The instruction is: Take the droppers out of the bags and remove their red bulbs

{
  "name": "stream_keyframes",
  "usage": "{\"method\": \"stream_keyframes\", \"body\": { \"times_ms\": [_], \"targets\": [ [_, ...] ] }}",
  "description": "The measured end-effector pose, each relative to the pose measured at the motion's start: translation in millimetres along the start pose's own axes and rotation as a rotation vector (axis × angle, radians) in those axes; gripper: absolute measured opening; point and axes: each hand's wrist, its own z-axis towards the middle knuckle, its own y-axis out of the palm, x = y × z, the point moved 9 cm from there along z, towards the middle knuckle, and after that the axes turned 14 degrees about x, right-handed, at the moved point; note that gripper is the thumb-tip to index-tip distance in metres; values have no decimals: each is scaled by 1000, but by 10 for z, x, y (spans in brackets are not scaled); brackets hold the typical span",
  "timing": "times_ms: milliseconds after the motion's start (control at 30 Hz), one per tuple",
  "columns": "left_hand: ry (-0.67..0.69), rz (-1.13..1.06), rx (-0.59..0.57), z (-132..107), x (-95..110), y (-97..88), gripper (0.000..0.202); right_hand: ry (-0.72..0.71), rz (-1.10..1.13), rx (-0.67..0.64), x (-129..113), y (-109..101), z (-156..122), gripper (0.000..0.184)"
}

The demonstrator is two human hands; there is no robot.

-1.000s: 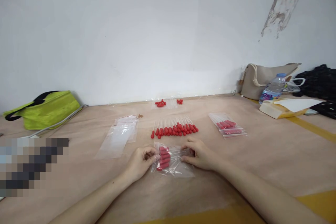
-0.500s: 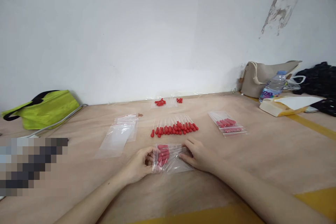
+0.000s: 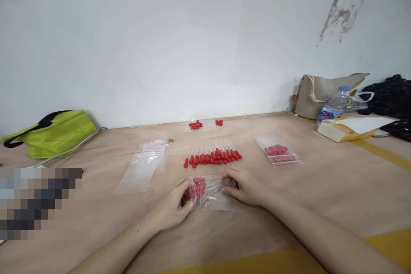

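Note:
Between my hands lies a clear zip bag [image 3: 213,199] with several red-bulbed droppers [image 3: 198,188] inside, bulbs toward the left. My left hand [image 3: 175,205] is closed on the bag's left end, beside the bulbs. The bag's right end is pinched by my right hand [image 3: 242,186], near the thin clear tubes. Just beyond, a row of loose droppers [image 3: 213,156] lies with red bulbs toward me. Flat empty zip bags [image 3: 144,165] lie to the left, and a filled bag of droppers [image 3: 278,150] rests at the right.
Small red bulbs [image 3: 195,125] lie on clear plastic near the wall. A lime-green bag [image 3: 61,135] is at the left, near a blurred-out patch. At the right are a beige bag [image 3: 324,90], a water bottle [image 3: 334,105], a tissue pack [image 3: 340,130] and black plastic [image 3: 388,98].
My left hand has shifted its grip on the bag's left end, thumb and fingers now closer round the bulbs. My right hand has moved slightly right and its fingers are more curled.

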Motion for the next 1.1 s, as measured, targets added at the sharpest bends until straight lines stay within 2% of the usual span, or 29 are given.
{"method": "stream_keyframes", "body": {
  "times_ms": [100, 333, 533, 767, 867, 967, 1033, 1100],
  "targets": [
    [21, -39, -3, -1, 32, -7, 21, 19, 4, -3, 5, 0, -4, 18],
    [-9, -101, 5, -7, -83, 47, 38, 12, 12, 8, -16, -11, 5, 13],
    [-25, -187, 3, -8, -71, 39, 36, 16, 7, 14, 5, -4, 3, 13],
    [-172, -418, 7, 39, -359, -43, 30, 19, 18, 0, 40, 26, -3, 16],
    [-243, -436, -27, 77, -458, -206, 28, 32, 21, -3, 53, 34, 1, 17],
    [-320, -414, -30, 96, -520, -519, 27, 36, 26, -4, 61, 42, 0, 17],
    [-341, -351, 36, 100, -567, -821, 28, 32, 23, -6, 67, 49, -5, 18],
    [-334, -274, 165, 106, -624, -1164, 31, 30, 20, -7, 73, 53, -9, 19]
  ]
}}
